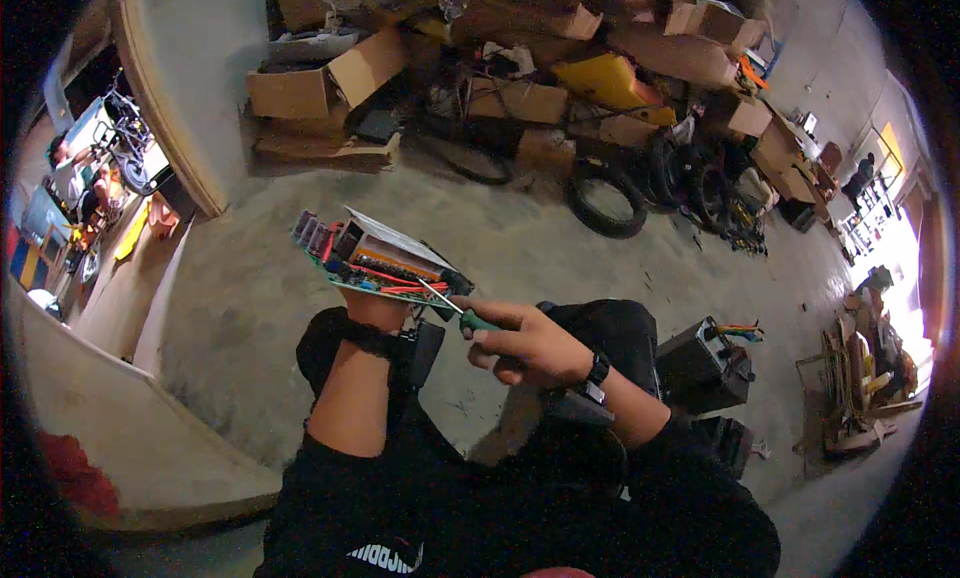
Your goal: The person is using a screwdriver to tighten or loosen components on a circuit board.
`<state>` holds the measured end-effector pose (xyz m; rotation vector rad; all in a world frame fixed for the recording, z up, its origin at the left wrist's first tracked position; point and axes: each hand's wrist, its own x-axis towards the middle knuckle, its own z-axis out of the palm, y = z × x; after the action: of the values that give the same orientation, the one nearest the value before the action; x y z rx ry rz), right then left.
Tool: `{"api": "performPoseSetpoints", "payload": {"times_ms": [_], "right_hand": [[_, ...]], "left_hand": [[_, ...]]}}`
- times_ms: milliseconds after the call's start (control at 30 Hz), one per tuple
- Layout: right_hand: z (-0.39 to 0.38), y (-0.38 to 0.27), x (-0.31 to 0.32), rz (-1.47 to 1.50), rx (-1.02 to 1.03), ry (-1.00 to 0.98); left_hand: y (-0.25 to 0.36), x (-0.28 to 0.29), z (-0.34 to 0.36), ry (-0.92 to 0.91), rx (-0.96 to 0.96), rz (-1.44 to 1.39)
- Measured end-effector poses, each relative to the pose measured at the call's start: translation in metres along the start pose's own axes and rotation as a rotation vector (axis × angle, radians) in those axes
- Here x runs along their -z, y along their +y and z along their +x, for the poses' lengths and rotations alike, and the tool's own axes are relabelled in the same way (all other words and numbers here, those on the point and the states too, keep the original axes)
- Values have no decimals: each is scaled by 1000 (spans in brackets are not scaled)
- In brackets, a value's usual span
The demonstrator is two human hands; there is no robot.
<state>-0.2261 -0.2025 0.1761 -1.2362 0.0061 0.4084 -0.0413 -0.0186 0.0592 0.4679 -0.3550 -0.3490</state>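
A circuit board (395, 293) rests tilted over my left hand (375, 310), which supports it from below; most of those fingers are hidden behind it. On the board are red wires, an orange-edged strip, a pale metal plate (385, 236) and a cluster of cylindrical parts at the far left end. My right hand (530, 346) is closed around the green handle of a screwdriver (476, 322). Its thin shaft points up and left, with the tip at the board's red wires; whether it touches a screw is too small to tell.
A dark metal housing (700, 363) with coloured wires stands on the floor to my right, with a smaller black box (722, 440) nearer. Cardboard boxes (290, 93) and tyres (606, 200) are piled ahead. Beyond a doorway at left is another person (72, 173); one more (860, 178) stands far right.
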Motion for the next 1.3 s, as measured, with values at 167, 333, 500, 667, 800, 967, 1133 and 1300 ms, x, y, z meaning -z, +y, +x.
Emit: {"api": "performPoseSetpoints", "payload": {"times_ms": [167,333,500,667,800,967,1133,1300], "right_hand": [[9,3,4,-484,58,145],[12,25,-13,-1334,614,471],[4,16,-15,-1253,571,424],[-10,-4,2,-963,362,164],[-16,-10,6,-1011,423,50],[-33,-22,14,-724,218,109],[-37,-28,21,-392,173,366],[-8,-28,2,-511,411,555]], "left_hand": [[0,0,-3,143,50,76],[-3,6,10,236,43,-140],[-4,7,8,166,82,-189],[-17,6,-2,-137,-121,1240],[-18,1,-8,-231,-186,1777],[-21,-2,-8,-151,-187,1673],[-15,-4,-5,-193,-144,1795],[-17,-28,-5,67,91,929]]}}
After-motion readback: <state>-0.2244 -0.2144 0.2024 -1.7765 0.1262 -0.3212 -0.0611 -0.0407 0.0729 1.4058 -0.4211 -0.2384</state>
